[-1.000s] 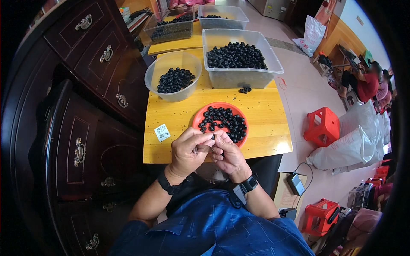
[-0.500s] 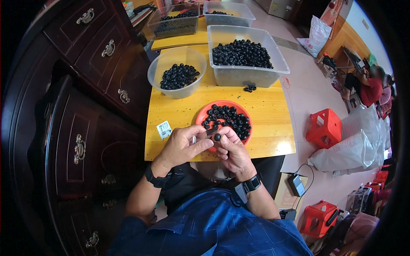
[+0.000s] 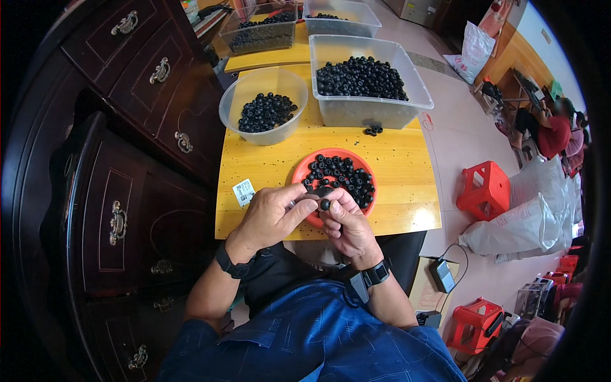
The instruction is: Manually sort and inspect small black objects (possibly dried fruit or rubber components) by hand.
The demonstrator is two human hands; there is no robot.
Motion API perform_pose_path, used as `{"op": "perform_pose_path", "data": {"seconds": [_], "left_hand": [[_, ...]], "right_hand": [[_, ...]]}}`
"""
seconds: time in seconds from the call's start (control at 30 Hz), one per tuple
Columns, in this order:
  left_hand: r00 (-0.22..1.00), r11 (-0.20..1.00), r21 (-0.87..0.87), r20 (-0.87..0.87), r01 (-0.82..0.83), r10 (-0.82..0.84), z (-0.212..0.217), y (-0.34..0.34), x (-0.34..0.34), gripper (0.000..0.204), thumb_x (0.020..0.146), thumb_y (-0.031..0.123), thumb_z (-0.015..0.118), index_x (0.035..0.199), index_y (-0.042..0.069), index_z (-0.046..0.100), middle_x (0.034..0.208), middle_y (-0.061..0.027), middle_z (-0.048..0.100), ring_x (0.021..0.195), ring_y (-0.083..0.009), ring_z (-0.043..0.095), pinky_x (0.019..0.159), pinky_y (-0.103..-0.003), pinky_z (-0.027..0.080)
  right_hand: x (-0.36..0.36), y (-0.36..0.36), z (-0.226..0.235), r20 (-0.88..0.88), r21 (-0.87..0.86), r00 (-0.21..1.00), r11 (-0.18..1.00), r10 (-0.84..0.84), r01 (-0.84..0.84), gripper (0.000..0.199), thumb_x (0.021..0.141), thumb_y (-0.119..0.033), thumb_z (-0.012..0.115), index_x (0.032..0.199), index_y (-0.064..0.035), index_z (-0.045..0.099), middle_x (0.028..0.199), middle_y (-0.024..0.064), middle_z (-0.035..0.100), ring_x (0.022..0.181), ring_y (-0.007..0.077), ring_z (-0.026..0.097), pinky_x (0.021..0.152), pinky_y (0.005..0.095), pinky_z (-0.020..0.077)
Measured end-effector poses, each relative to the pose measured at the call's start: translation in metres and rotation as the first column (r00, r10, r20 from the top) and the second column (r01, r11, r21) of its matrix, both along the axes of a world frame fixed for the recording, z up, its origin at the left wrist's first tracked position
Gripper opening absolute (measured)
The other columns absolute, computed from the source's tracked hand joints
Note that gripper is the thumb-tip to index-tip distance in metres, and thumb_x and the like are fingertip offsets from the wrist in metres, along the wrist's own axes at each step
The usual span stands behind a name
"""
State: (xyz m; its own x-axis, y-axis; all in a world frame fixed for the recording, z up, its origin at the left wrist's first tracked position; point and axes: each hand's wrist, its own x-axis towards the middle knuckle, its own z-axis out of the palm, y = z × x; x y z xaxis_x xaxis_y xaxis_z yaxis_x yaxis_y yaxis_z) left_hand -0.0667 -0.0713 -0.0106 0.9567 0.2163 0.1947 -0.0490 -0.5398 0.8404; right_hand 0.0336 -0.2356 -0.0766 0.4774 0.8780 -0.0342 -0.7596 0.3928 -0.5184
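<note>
My right hand [image 3: 351,228] pinches a round black part [image 3: 325,204] between thumb and fingertips, above the near edge of a red plate [image 3: 298,173]. Closed beside it, my left hand [image 3: 270,213] grips a small, thin, dark blade-like tool [image 3: 320,191], mostly hidden by the fingers. Its tip lies close to the black part; whether they touch I cannot tell. Several similar black parts [image 3: 342,172], some showing a hole, lie loose in the plate.
Behind the plate stand a round clear tub [image 3: 227,118] and a large rectangular tub [image 3: 382,114], both with black parts. Loose parts [image 3: 373,130] and a white label [image 3: 243,192] lie on the yellow table [image 3: 407,172]. A dark cabinet [image 3: 153,204] flanks the left; red stool [image 3: 482,191] at right.
The tool has shifted slightly in my left fingers and its dark end now sits nearer my right fingertips. My right hand keeps its pinch on the black part.
</note>
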Motion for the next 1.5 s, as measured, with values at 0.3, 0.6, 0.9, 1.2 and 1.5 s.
{"op": "perform_pose_path", "data": {"seconds": [0.3, 0.6, 0.9, 1.2, 1.5], "left_hand": [[0.998, 0.993, 0.112, 0.051, 0.038, -0.044, 0.006, -0.006, 0.001, 0.029, 0.087, 0.029, 0.074, 0.092, 0.002, 0.063, 0.075, -0.0114, 0.066, 0.068, -0.0231, 0.068, 0.060, -0.032, 0.050], [0.998, 0.966, 0.256, 0.037, 0.040, -0.051, -0.001, -0.005, -0.001, 0.032, 0.083, 0.032, 0.078, 0.094, 0.004, 0.065, 0.076, -0.0111, 0.067, 0.069, -0.0261, 0.069, 0.059, -0.034, 0.051], [0.995, 0.951, 0.309, 0.091, -0.003, -0.027, 0.003, -0.017, 0.009, 0.031, 0.083, 0.032, 0.075, 0.073, 0.007, 0.059, 0.065, -0.0123, 0.063, 0.059, -0.0307, 0.064, 0.052, -0.039, 0.047], [0.989, 0.992, 0.059, 0.102, -0.113, 0.106, 0.001, -0.019, 0.008, 0.016, 0.082, 0.004, 0.069, 0.090, -0.001, 0.057, 0.071, 0.0004, 0.044, 0.064, -0.0067, 0.039, 0.056, -0.024, 0.032], [0.978, 0.978, -0.203, 0.192, -0.046, 0.086, -0.026, -0.025, 0.032, 0.012, 0.089, 0.010, 0.069, 0.093, -0.001, 0.064, 0.073, 0.0045, 0.052, 0.063, -0.0060, 0.043, 0.057, -0.023, 0.035]], "right_hand": [[-0.002, -0.001, 0.006, -0.023, -0.050, 1.000, 0.999, 0.014, -0.015, 0.016, 0.095, -0.019, 0.066, 0.106, -0.0094, 0.060, 0.081, -0.0035, 0.058, 0.057, 0.0010, 0.044, 0.048, 0.0133, 0.0370], [-0.002, -0.003, 0.000, -0.019, -0.001, 0.997, 0.998, 0.068, -0.068, 0.016, 0.095, -0.018, 0.065, 0.106, -0.0080, 0.060, 0.082, -0.0032, 0.059, 0.057, 0.0002, 0.045, 0.048, 0.0131, 0.0383], [0.003, -0.008, -0.001, -0.010, -0.070, 1.000, 0.997, 0.020, -0.021, 0.020, 0.093, -0.008, 0.064, 0.112, -0.0062, 0.060, 0.084, -0.0014, 0.060, 0.058, 0.0011, 0.043, 0.048, 0.0141, 0.0317], [-0.003, 0.023, -0.019, -0.126, 0.058, 0.989, 0.996, 0.081, -0.074, 0.012, 0.095, -0.021, 0.066, 0.102, -0.0143, 0.061, 0.075, -0.0081, 0.053, 0.054, -0.0001, 0.040, 0.045, 0.0148, 0.0299], [0.007, 0.007, -0.015, -0.277, 0.153, 0.952, 0.984, 0.132, -0.092, 0.010, 0.097, -0.022, 0.063, 0.094, -0.0171, 0.055, 0.073, -0.0101, 0.046, 0.054, 0.0006, 0.039, 0.045, 0.0141, 0.0298]]}}
